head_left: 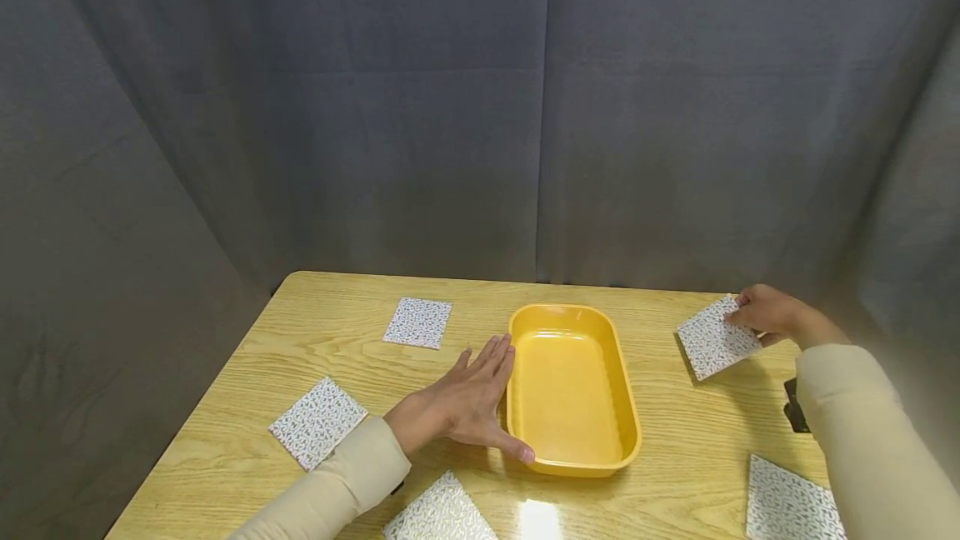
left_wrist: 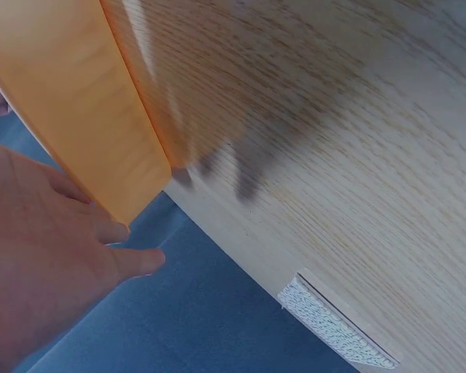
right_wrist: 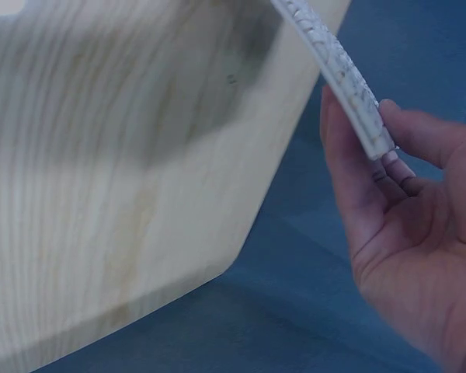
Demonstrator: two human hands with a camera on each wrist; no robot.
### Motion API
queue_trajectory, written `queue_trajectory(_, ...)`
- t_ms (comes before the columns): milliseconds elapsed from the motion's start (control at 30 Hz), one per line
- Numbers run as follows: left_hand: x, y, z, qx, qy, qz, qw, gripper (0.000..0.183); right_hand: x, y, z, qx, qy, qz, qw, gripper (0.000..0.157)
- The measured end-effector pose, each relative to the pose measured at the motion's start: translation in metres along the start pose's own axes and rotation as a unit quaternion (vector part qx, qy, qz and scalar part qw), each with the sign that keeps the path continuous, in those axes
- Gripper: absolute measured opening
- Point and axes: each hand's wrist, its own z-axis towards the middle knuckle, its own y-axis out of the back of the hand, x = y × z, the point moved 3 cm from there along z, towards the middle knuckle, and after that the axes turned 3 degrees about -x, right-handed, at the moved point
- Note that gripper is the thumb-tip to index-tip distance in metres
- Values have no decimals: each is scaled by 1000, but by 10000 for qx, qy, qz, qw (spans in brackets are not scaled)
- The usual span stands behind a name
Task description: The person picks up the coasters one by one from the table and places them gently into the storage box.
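Observation:
A yellow rectangular tray (head_left: 570, 394) with rounded corners stands on the table, nothing inside it. My left hand (head_left: 474, 402) rests against its left side, fingers straight and thumb at the near corner; in the left wrist view the hand (left_wrist: 54, 256) touches the tray's orange-looking wall (left_wrist: 85, 101). At the far right, my right hand (head_left: 772, 313) pinches a thin square patterned tile (head_left: 716, 338) by its edge. The tile is tilted and casts a shadow on the table. In the right wrist view, thumb and fingers of the hand (right_wrist: 419, 217) grip the white tile (right_wrist: 338, 74) from both faces.
Other patterned squares lie flat on the wooden table (head_left: 465, 294): one at the far left (head_left: 418, 322), one at left (head_left: 318, 423), one near the front edge (head_left: 442, 511) and one at right (head_left: 791, 502). A grey curtain (head_left: 420, 107) hangs behind the table.

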Motion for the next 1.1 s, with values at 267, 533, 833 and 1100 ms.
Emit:
queue_trajectory(267,0,1,0,-1,-16,-6,10000,143,29,0,-1,1,466,597,9971,22)
queue_trajectory(533,1,0,1,44,6,-96,9999,143,55,-2,-1,66,830,1410,9865,18)
queue_trajectory(833,0,0,1,45,-3,-79,10000,143,73,-14,1,597,921,2284,9674,11)
queue_trajectory(1100,0,0,1,79,6,-47,10000,143,86,-33,3,1066,961,2626,9542,8)
